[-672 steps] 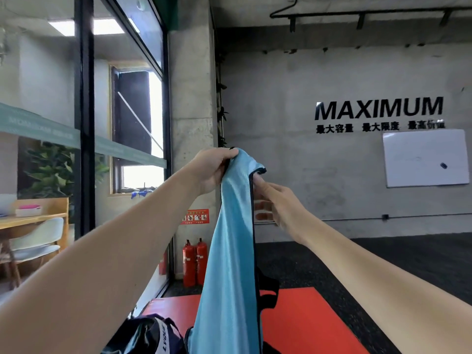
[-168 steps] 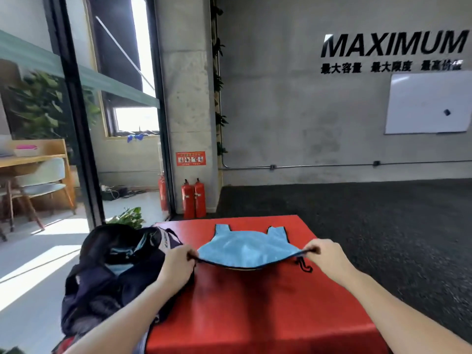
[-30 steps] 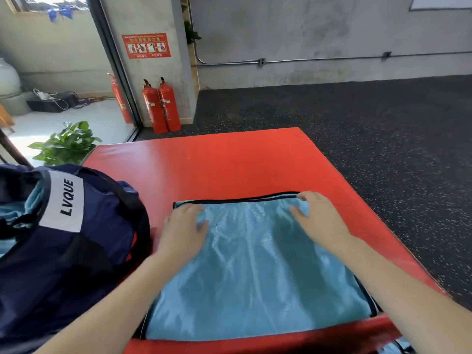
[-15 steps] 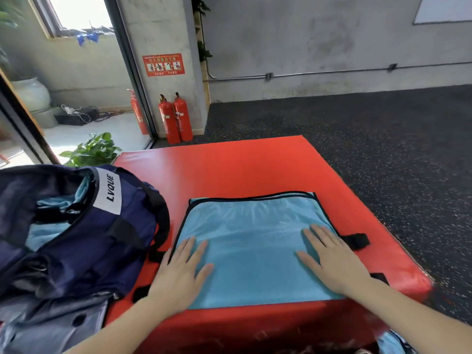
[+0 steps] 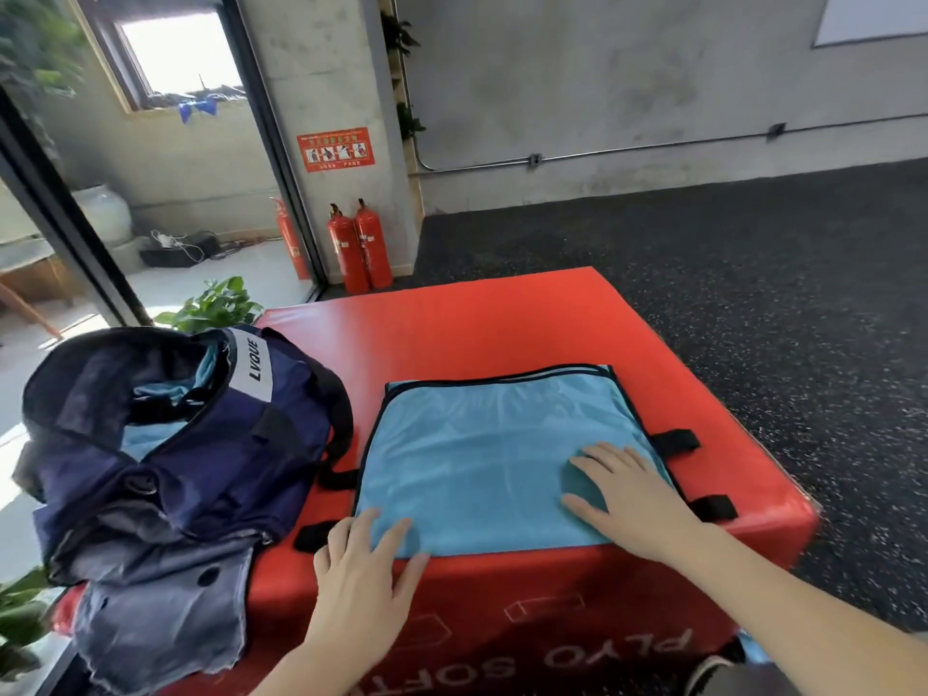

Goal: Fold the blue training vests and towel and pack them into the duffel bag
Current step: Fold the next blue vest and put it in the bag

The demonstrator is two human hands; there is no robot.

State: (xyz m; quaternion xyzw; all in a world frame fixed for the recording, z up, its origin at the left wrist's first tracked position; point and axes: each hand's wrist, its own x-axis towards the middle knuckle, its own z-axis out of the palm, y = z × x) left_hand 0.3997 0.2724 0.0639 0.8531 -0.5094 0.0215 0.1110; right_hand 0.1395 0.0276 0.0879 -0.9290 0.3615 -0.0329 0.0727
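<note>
One folded blue vest (image 5: 497, 454) flat on red plyo box (image 5: 502, 319), near front edge. Two hands on it: left hand (image 5: 364, 570) at front-left corner, fingers spread wide, flat, gripping nothing; right hand (image 5: 627, 494) pressed flat on right part, fingers splayed wide, gripping nothing. One navy duffel bag (image 5: 165, 444) just left of vest, unzipped, blue fabric (image 5: 145, 434) visible inside; count of pieces inside unclear. Three red fire extinguishers (image 5: 359, 246) by pillar. One potted plant (image 5: 216, 303) behind bag.
</note>
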